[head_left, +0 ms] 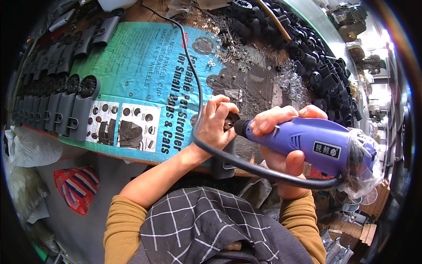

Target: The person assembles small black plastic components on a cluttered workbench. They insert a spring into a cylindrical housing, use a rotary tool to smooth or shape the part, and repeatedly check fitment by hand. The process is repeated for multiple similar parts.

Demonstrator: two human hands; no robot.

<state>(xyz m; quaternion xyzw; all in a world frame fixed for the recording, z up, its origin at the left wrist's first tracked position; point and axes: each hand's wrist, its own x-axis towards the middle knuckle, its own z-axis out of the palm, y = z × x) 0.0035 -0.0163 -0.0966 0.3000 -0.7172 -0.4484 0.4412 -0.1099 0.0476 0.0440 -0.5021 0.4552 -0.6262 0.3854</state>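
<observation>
My right hand (274, 119) is wrapped round a purple electric screwdriver (303, 138), held nearly level with its tip to the left. The tool's black nose meets the round end of a dark grey plastic part (224, 169). That part lies at the table's near edge, partly covered by my hand and the cord. My left hand (215, 124) is closed over its round end, fingers curled beside the screwdriver tip. From the tool's rear, a thick black cord (246, 165) loops across my left wrist and runs away over the table. Clear plastic film (365, 163) wraps the tool's rear.
Printed blue-green cardboard (145, 57) covers the table. Rows of grey plastic parts (79, 105) stand at the left. Small white rings (224, 53), clear plastic pieces (290, 79) and a heap of black plastic parts (325, 75) lie at the far right. A red striped bag (78, 189) sits below left.
</observation>
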